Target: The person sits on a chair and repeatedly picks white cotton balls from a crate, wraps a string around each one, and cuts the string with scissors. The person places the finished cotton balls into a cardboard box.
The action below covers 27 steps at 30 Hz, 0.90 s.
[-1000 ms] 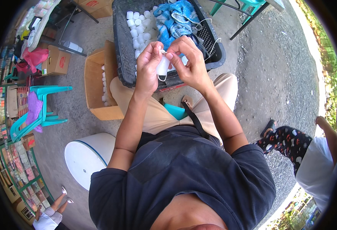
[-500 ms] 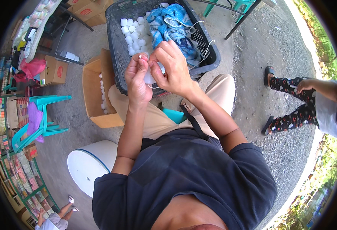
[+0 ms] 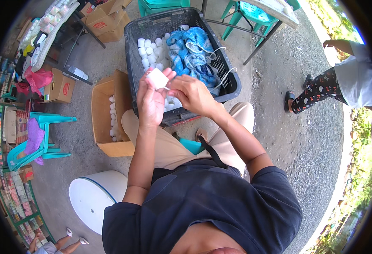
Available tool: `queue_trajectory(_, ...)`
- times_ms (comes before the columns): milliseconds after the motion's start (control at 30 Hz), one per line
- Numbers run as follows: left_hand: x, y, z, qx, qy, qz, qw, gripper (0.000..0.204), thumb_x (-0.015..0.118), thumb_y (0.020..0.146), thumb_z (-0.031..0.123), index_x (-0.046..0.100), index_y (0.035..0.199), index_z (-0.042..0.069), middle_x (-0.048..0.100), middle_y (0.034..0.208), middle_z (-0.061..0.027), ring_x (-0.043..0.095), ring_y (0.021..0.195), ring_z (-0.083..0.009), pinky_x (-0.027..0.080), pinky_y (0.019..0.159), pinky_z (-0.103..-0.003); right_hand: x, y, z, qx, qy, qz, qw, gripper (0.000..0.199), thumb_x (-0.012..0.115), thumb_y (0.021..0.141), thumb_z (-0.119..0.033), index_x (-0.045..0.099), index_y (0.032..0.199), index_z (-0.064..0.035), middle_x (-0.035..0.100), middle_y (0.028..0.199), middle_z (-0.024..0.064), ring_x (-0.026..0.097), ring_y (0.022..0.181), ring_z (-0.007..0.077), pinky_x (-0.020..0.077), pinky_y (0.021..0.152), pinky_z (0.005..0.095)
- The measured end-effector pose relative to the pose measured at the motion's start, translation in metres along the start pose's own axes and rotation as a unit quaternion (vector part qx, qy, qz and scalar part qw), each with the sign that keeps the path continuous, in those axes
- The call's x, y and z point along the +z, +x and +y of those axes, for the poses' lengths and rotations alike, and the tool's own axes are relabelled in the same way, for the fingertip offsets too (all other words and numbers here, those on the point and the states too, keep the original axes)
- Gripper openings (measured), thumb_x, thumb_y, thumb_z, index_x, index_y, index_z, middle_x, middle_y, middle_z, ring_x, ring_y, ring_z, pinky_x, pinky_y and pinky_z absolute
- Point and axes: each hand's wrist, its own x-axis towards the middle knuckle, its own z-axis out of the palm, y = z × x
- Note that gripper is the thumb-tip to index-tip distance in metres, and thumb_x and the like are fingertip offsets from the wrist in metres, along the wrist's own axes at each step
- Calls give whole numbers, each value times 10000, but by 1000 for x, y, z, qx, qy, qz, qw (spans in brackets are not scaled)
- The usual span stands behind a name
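Observation:
My left hand [image 3: 150,105] holds a small white cylinder [image 3: 158,78] up in its fingers, over the near end of a black plastic crate [image 3: 233,82]. At the cylinder's lower right corner, my right hand [image 3: 196,97] pinches a thin white strand [image 3: 166,88] between thumb and forefinger. Several similar white cylinders [image 3: 151,51] lie loose on the left side of the crate. Beside them is a crumpled blue and white cloth [image 3: 192,55], with a pale cord [image 3: 228,75] looping over the crate's right wall. Both hands partly hide the crate's near end.
An open cardboard box [image 3: 102,101] with small white pieces stands left of the crate. A white drum [image 3: 93,201], a teal chair [image 3: 46,146] and a carton [image 3: 60,86] are further left. Another person [image 3: 321,91] stands at right, near a metal-legged table [image 3: 279,12].
My left hand has turned the white cylinder into plain sight, and my right hand has moved slightly lower, pinching at its corner. The person at right has shifted stance; the view has tilted.

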Motion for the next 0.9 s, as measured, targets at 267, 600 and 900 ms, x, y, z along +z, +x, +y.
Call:
queue_trajectory(267,8,7,35,-42,25,-40,998,455,480,979,336,422,1340,66,517,1317,-182,651,978,-301,540,842,-371,-12,-14,187,319,-295,-90,896,368,696,810,-278,582,974,32,655,926,237,658,742,380,511,675,451)
queue_trajectory(600,-14,-2,26,-35,267,-16,963,501,508,964,394,436,1321,50,608,1060,-105,538,734,-99,463,685,-228,-93,-7,94,484,518,-77,701,497,658,823,-95,442,1265,-19,638,927,141,648,687,216,509,536,267)
queue_trajectory(900,15,-8,-1,57,371,-54,925,538,517,959,434,458,1267,-2,555,990,-59,506,851,-99,436,761,-244,-90,26,-16,153,515,50,842,706,659,797,46,333,1420,-16,625,1079,125,630,922,165,508,819,260)
